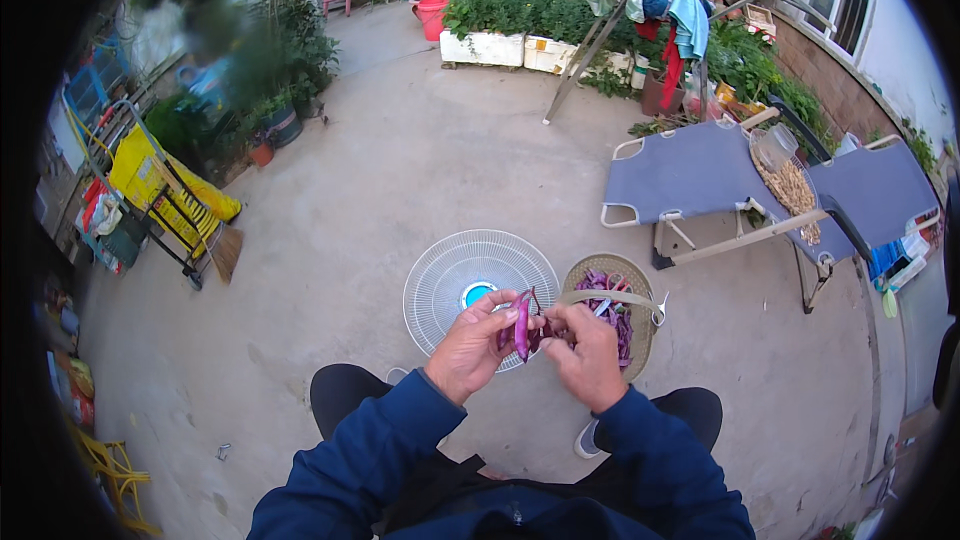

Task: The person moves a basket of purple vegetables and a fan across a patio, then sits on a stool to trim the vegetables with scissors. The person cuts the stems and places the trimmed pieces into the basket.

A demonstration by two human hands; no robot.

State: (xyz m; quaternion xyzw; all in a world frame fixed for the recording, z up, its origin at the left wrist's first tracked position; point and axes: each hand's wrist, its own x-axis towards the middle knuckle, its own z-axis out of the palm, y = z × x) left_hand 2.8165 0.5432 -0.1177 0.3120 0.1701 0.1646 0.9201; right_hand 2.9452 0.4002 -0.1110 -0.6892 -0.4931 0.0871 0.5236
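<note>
My left hand [474, 331] holds a glossy purple bean pod [522, 330], with more dark pods partly hidden behind its fingers. Beside it, my right hand [589, 352] pinches at the dark purple pods and stem [546, 330] between the two hands. Below the hands a round white wire fan guard [457, 255] with a blue centre lies on the concrete. To its right stands a woven basket [643, 354] with an arched handle, holding purple pods [624, 330]. A pair of scissors with pale handles [661, 309] sits at the basket's right rim; their blades are mostly hidden.
A grey folding lounger [675, 172] stands at the right, bearing a tray of peanut-like pods [789, 184]. Behind it are a drying rack with clothes [682, 7] and white planter boxes [481, 49]. A hand cart with a yellow sack [146, 172] and a broom [225, 251] stand left.
</note>
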